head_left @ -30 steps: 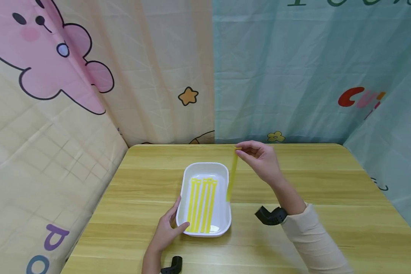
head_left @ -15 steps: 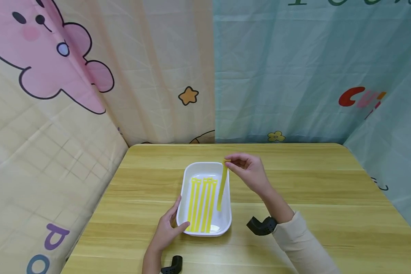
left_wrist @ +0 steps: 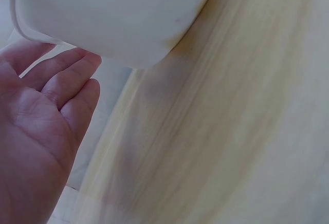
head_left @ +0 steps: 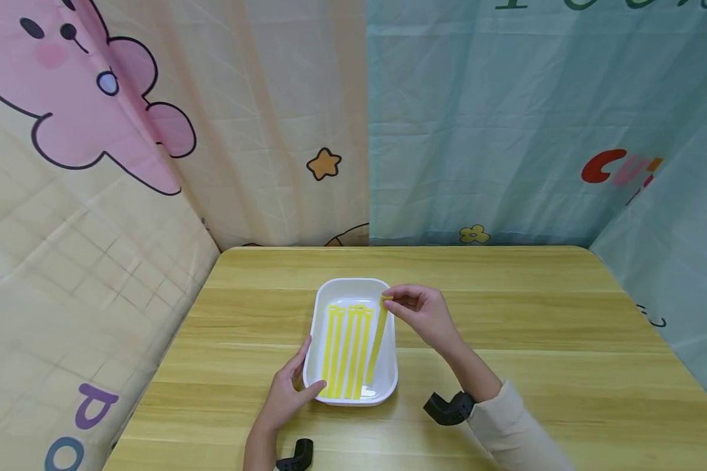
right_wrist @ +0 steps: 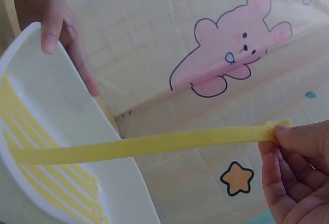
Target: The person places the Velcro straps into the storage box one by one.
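A white rectangular tray (head_left: 353, 281) stands on the table. My left hand (head_left: 285, 398) grips its near left corner, thumb over the rim and the other fingers along the outer wall (left_wrist: 113, 18). Inside the tray lies a row of several flat yellow cable ties (head_left: 346, 353), side by side lengthwise. Between the thumb and fingers of my right hand (head_left: 425, 319), one more yellow cable tie (right_wrist: 154, 144) is pinched by its wider end. It slants down into the right side of the tray, beside the row. Whether its lower end touches the tray floor I cannot tell.
Bare wooden table (head_left: 507, 294) surrounds the tray. Printed curtains (head_left: 477, 131) hang behind the table and along both sides. A black camera mount (head_left: 450, 409) sits on the right wrist, another (head_left: 296, 456) on the left.
The right hand has moved left and toward the person, lowering its cable tie from beyond the tray's right rim to beside the row inside. The left hand and tray stay put.
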Demonstrator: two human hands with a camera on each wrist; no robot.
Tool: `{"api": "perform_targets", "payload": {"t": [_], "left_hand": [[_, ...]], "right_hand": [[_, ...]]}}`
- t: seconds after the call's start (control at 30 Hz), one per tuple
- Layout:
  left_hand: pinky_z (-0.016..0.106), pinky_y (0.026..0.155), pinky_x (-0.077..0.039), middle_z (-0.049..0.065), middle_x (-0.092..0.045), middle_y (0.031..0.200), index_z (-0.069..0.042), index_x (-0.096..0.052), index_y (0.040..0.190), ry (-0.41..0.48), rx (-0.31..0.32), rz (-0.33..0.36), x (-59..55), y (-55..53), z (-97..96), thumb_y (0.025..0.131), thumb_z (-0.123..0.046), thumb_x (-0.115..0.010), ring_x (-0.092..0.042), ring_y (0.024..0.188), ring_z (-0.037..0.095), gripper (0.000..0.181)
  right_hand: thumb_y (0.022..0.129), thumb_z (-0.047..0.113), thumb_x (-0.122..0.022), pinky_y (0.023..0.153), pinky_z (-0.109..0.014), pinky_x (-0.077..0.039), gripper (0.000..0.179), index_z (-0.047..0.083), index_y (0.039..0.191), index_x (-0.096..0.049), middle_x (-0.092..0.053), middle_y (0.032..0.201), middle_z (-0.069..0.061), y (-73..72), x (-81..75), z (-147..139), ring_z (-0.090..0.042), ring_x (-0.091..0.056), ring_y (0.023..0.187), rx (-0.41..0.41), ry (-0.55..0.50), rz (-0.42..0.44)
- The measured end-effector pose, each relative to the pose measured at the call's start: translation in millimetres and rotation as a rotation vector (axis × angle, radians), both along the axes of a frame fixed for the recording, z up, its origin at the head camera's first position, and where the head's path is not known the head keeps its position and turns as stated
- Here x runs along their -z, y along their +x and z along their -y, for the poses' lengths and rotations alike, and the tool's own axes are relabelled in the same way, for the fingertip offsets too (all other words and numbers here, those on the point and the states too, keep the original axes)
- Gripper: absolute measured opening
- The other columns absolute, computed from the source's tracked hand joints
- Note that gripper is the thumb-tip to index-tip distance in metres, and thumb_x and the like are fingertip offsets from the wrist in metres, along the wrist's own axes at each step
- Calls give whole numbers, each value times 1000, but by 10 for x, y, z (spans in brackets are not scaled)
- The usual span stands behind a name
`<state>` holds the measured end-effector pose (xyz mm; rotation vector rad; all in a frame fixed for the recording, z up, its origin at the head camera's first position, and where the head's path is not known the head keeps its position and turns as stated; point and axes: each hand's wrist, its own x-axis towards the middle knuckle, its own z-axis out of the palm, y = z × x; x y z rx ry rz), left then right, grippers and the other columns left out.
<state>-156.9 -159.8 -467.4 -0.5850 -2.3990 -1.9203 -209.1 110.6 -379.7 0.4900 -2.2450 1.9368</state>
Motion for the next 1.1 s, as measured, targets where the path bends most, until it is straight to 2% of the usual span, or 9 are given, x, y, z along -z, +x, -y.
{"api": "perform_targets", "payload": {"t": [0.13,0.27,0.33,0.5,0.6,0.73,0.97,1.1], "left_hand": [[16,101,-21,21,-25,144,10,-28,138,3,9,-2,5,-6,2,77,3,-70,-22,130,31,74],[16,101,-21,23,-24,144,11,-28,138,16,10,-2,7,-8,0,77,6,-69,-22,130,32,73],[16,101,-21,25,-24,144,11,-28,138,19,11,-2,6,-8,-1,77,7,-68,-22,130,32,73],[16,101,-20,25,-23,144,11,-27,138,18,22,-9,4,-7,1,77,7,-68,-20,130,33,73],[16,102,-19,24,-23,144,11,-27,138,17,23,-3,0,-6,1,78,7,-68,-20,131,33,73],[17,102,-19,24,-22,144,11,-27,138,21,23,0,-2,-10,-2,77,7,-68,-21,131,32,74],[17,102,-19,23,-22,145,11,-26,138,25,28,3,7,-11,5,78,6,-67,-20,131,32,73],[17,102,-19,23,-22,144,11,-26,138,24,27,3,7,-4,9,78,5,-68,-20,131,32,74]], "right_hand": [[81,5,-69,72,-27,-54,19,-6,97,-67,-66,90,-14,5,59,5,-39,-61,80,0,15,34],[82,3,-68,69,-25,-54,18,-6,97,-67,-66,90,-14,11,85,20,-37,-60,79,5,27,67],[82,0,-66,67,-24,-54,17,-9,96,-66,-65,89,-16,41,48,37,-35,-61,77,0,35,61],[82,-6,-63,67,-22,-53,15,-13,96,-64,-65,88,-19,95,-41,80,-42,-59,78,-2,71,61],[82,-5,-64,68,-22,-53,15,-12,96,-64,-65,87,-19,72,-21,95,-42,-59,79,15,104,82],[82,-5,-65,67,-25,-54,14,-11,95,-65,-66,86,-17,-31,94,98,-31,-62,76,27,133,80],[81,-2,-67,67,-26,-54,16,-9,95,-66,-66,88,-17,-301,468,82,-27,-62,75,26,177,104],[80,-1,-68,66,-27,-54,14,-7,93,-67,-66,85,-13,-353,536,98,-22,-62,73,41,209,104]]}}
